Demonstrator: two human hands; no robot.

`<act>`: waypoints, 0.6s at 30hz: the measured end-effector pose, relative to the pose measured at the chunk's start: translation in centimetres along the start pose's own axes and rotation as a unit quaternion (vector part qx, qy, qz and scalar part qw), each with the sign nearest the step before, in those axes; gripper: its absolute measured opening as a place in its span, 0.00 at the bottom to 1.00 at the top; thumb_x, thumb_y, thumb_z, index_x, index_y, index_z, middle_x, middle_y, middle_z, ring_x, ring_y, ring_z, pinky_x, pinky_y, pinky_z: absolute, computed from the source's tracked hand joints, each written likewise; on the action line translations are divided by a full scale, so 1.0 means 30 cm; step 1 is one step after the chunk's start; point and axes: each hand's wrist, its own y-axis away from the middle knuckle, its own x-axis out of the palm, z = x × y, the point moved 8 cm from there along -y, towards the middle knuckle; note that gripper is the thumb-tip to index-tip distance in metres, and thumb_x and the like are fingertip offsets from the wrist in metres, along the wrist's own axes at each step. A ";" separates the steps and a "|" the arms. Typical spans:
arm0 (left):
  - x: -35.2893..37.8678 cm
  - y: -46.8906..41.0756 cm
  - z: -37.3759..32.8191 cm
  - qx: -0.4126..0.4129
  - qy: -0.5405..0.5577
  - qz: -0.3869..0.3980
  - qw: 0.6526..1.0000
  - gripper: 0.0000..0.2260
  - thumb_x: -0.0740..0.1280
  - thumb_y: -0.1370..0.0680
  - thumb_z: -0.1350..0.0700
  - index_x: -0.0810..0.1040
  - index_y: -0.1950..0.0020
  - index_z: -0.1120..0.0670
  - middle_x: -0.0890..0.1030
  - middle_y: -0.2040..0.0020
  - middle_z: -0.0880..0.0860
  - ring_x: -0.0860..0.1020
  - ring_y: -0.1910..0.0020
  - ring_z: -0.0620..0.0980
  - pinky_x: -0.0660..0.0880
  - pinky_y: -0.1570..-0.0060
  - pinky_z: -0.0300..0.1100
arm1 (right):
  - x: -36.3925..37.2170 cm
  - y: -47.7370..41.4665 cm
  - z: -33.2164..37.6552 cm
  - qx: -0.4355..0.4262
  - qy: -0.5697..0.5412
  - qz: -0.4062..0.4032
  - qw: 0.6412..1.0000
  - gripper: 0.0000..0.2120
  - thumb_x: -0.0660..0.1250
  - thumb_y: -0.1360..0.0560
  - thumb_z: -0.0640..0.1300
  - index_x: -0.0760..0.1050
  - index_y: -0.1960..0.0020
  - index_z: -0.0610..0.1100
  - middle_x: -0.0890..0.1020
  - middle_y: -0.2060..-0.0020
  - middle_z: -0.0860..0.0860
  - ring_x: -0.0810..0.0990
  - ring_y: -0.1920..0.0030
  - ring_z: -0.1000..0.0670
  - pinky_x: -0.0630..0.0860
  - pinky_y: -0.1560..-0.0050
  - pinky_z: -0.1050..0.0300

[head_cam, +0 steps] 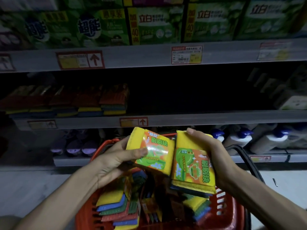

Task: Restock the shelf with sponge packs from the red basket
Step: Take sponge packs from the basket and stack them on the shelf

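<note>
Your left hand (116,161) grasps one yellow plastic-wrapped sponge pack (153,151) at frame centre. Your right hand (214,153) grasps a second yellow sponge pack (192,168), above the red plastic basket (222,213).

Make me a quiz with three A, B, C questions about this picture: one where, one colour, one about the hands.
1. Where on the middle shelf are the stacked sponge packs? A left part; B right end; C nowhere.
2. The basket colour? A blue; B red; C green.
3. The left hand and right hand? A empty; B each grips a pack; C pull the basket.
Answers: A, the stacks fill its left part; B, its wall is red; B, one grips the left pack, the other the right pack.
</note>
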 end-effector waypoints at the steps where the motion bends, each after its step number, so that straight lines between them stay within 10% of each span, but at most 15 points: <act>1: 0.001 -0.003 0.009 -0.002 -0.004 -0.003 1.000 0.45 0.89 0.48 0.52 0.79 0.34 0.62 0.84 0.40 0.65 0.84 0.43 0.62 0.83 0.44 0.52 | 0.002 0.012 -0.006 -0.009 0.023 0.016 1.000 0.20 0.67 0.22 0.52 0.81 0.61 0.36 0.83 0.73 0.42 0.83 0.76 0.46 0.78 0.75 0.60; 4: -0.002 -0.006 0.030 -0.021 -0.012 -0.008 1.000 0.42 0.89 0.50 0.53 0.83 0.39 0.63 0.85 0.42 0.65 0.85 0.46 0.61 0.83 0.47 0.48 | 0.012 0.016 0.002 -0.010 0.090 0.024 0.996 0.20 0.69 0.24 0.55 0.72 0.57 0.38 0.80 0.80 0.46 0.80 0.81 0.51 0.71 0.83 0.65; 7: -0.022 0.012 0.038 -0.059 -0.023 -0.002 0.998 0.39 0.88 0.46 0.57 0.82 0.36 0.63 0.84 0.41 0.65 0.84 0.41 0.62 0.79 0.38 0.54 | -0.007 0.008 0.007 -0.015 0.113 0.007 0.993 0.32 0.81 0.40 0.61 0.78 0.48 0.38 0.85 0.68 0.42 0.86 0.70 0.45 0.81 0.70 0.59; 10: -0.023 0.034 0.043 -0.078 -0.013 -0.023 0.997 0.37 0.83 0.40 0.55 0.79 0.33 0.61 0.84 0.41 0.64 0.83 0.39 0.64 0.75 0.32 0.59 | -0.020 0.014 0.008 -0.055 0.105 -0.002 0.993 0.27 0.77 0.36 0.55 0.80 0.43 0.41 0.85 0.62 0.41 0.86 0.66 0.42 0.82 0.66 0.55; 15: 0.010 0.049 0.080 -0.086 0.019 -0.070 0.994 0.27 0.83 0.33 0.52 0.80 0.37 0.57 0.87 0.46 0.61 0.87 0.50 0.57 0.85 0.54 0.48 | -0.020 0.031 0.008 -0.061 0.126 0.001 0.990 0.27 0.76 0.36 0.55 0.79 0.41 0.42 0.86 0.60 0.43 0.86 0.63 0.43 0.81 0.64 0.54; 18: 0.001 0.046 0.055 -0.049 -0.012 -0.085 0.995 0.24 0.82 0.33 0.53 0.83 0.40 0.58 0.87 0.47 0.60 0.87 0.49 0.58 0.82 0.44 0.52 | -0.029 0.049 0.030 -0.049 0.155 0.006 0.987 0.31 0.78 0.34 0.59 0.78 0.40 0.42 0.87 0.57 0.40 0.87 0.59 0.39 0.83 0.60 0.50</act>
